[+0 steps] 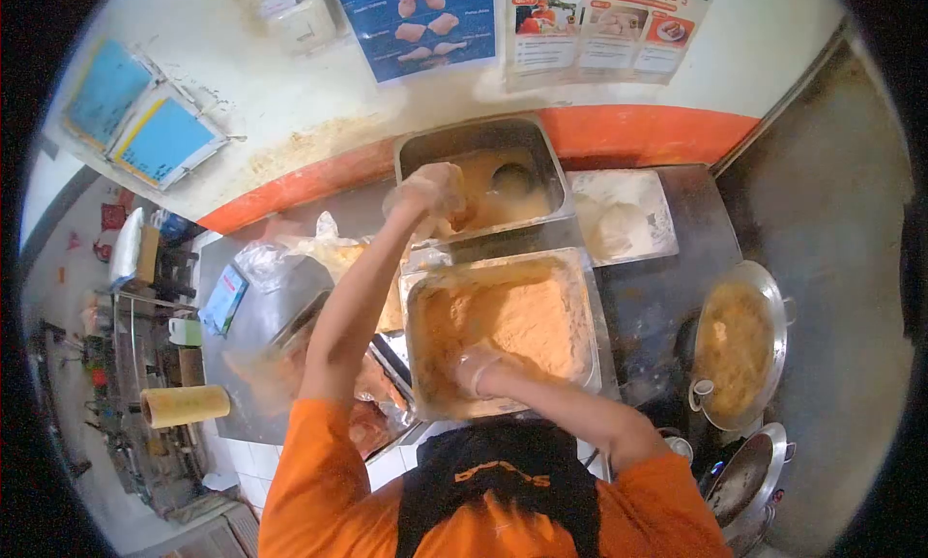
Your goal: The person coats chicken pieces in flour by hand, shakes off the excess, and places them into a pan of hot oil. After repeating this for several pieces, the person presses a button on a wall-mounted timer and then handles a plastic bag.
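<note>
A clear glove covers my left hand [432, 192], which is closed over the left side of a deep metal pan of tan liquid [493, 210]; something reddish-brown shows beneath its fingers, too small to name. Within that liquid lies a dark round object [511, 179]. My right hand [476, 367], gloved too, reaches into the lower left of a nearer metal pan of orange-tan powder [532, 316]. Its fingers are sunk in the powder and hidden. Raw meat [369, 427] lies in a tray at the left of the powder pan.
A tray of white powder [623, 215] sits right of the liquid pan. Farther right are a large pan of bubbling yellowish liquid [737, 350] and a dark wok [749, 476]. Plastic bags [275, 268] lie at the left. Posters [420, 26] hang on the wall behind.
</note>
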